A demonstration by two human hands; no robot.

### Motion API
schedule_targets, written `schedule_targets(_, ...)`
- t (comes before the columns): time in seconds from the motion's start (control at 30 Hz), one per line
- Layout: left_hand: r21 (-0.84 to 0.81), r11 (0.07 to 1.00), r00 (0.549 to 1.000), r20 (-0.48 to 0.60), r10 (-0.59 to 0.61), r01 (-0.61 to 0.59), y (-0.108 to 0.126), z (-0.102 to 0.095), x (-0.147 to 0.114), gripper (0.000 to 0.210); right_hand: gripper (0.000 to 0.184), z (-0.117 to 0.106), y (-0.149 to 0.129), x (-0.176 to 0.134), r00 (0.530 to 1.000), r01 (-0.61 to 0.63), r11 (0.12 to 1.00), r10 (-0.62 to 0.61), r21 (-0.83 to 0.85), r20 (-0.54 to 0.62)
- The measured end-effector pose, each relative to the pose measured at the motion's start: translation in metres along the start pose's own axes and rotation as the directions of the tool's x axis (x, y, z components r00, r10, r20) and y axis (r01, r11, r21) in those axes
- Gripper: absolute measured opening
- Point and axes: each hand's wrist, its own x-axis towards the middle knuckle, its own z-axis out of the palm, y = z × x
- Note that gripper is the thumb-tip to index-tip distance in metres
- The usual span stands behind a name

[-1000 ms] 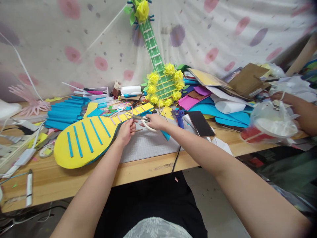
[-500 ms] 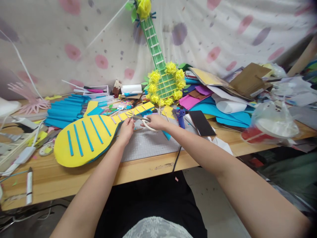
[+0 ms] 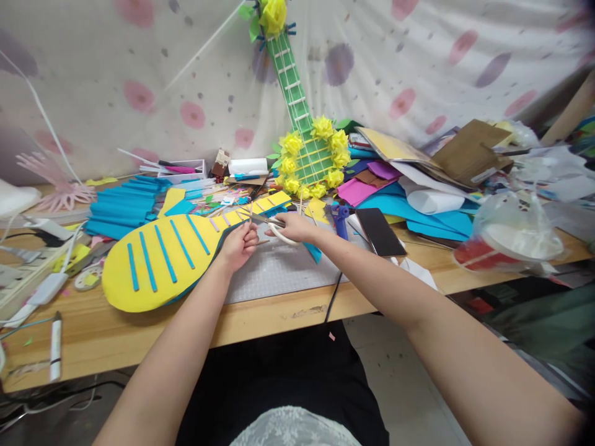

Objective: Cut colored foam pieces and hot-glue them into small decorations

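My right hand (image 3: 296, 227) grips a pair of scissors (image 3: 281, 235) by their pale handles, with the blades pointing left and parted. My left hand (image 3: 240, 246) is closed in a pinch on a thin narrow strip (image 3: 251, 212), which stands up between the scissor blades; its material is too small to make out. Just behind and left of the hands lies a yellow paper guitar (image 3: 139, 294) with blue strips across its body and pale purple strips on its neck. A grey cutting mat (image 3: 274, 272) is under both hands.
A green guitar (image 3: 297, 111) with yellow flowers leans at the back. Right of my hands are a blue glue gun (image 3: 341, 222), a black phone (image 3: 377, 231) and a bagged red-and-white tub (image 3: 493, 244). Blue pleated paper (image 3: 123, 207) lies left. A marker (image 3: 55, 347) rests near the front edge.
My left hand has shifted slightly right and turned, and the thin strip now shows upright at the scissor blades. My right hand keeps its grip on the scissors.
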Motion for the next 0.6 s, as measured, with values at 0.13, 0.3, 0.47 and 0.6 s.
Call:
schedule_targets(0.13, -0.165, 0.982, 0.991, 0.118, -0.068, 0.087, 0.011, 0.0, -0.007, 0.022, 0.045, -0.003, 0.002, -0.002, 1.0, 0.025, 0.996, -0.025, 0.082, -0.002)
schedule_targets(0.3, -0.196, 0.98, 0.998, 0.061, -0.026, 0.038, 0.014, 0.0, -0.01, 0.025, 0.044, -0.011, -0.001, -0.004, 0.999, 0.046, 0.994, -0.046, 0.104, 0.001)
schedule_targets(0.47, -0.282, 0.959, 0.997, 0.081, -0.014, 0.036, 0.013, 0.0, -0.008, 0.024, 0.04, -0.013, -0.002, -0.003, 0.999, 0.032, 0.996, -0.033, 0.082, 0.002)
schedule_targets(0.6, -0.187, 0.974, 0.991, 0.07, -0.112, 0.123, 0.017, 0.008, 0.002, 0.026, 0.038, -0.009, 0.0, 0.0, 0.993, -0.066, 0.993, 0.056, -0.094, -0.108)
